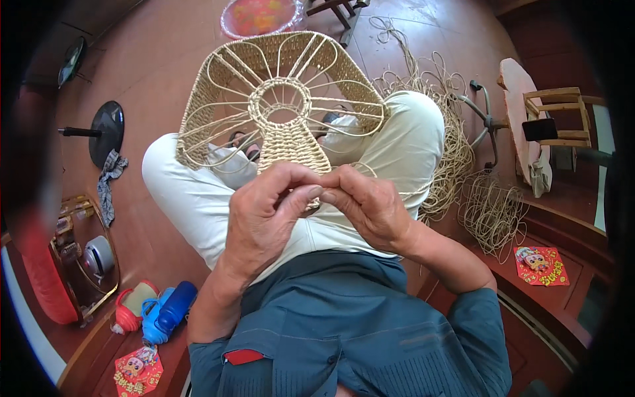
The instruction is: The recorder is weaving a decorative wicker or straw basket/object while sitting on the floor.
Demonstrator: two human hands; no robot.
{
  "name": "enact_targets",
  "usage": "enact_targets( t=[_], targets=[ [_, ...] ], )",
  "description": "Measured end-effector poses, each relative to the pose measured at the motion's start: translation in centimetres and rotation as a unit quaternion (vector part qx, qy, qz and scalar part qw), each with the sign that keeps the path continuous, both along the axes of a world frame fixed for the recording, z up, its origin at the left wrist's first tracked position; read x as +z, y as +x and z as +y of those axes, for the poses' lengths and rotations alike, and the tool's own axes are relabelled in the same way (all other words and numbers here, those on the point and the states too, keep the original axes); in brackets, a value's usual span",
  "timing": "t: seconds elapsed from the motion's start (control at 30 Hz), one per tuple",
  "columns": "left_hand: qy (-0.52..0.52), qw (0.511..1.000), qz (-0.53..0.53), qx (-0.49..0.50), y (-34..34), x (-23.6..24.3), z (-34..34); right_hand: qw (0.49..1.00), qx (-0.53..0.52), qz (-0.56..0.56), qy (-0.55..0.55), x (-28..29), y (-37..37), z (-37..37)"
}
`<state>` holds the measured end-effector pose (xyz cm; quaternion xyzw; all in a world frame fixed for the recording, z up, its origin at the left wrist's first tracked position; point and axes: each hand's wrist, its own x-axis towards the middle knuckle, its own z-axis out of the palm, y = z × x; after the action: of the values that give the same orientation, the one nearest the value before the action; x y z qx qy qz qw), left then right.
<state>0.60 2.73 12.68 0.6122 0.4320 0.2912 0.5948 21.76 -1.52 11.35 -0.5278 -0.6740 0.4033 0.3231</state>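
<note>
A half-made woven straw-cord basket (296,142) lies across my lap between my knees. It has a round ring in the middle, open looped spokes and a curved woven wall at the far side. Over the near end of its dense woven strip, my left hand (268,208) is closed with thumb and forefinger pinched on the cord. Beside it, fingertips almost touching, my right hand (366,206) pinches the cord too. From under the right hand, straw cord (415,192) runs off to the right. The pinched bit itself is mostly hidden by fingers.
Loose straw cord (456,142) heaps on the floor to my right, beside a metal stand (488,122). A red basin (259,18) is at the far side. Bottles (173,308) lie at lower left; a round black base (107,134) stands farther left.
</note>
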Motion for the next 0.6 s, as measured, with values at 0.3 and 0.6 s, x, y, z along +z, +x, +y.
enact_targets(
  t=[0.3,0.6],
  targets=[
    [-0.058,0.97,-0.006,0.235,-6.6,-3.1,-0.1,0.992,-0.124,0.015,-0.021,-1.1,2.7,0.2],
    [-0.114,0.973,-0.002,0.202,-7.6,-5.0,-1.0,0.99,-0.087,-0.105,-0.022,-0.3,3.2,0.7]
  ],
)
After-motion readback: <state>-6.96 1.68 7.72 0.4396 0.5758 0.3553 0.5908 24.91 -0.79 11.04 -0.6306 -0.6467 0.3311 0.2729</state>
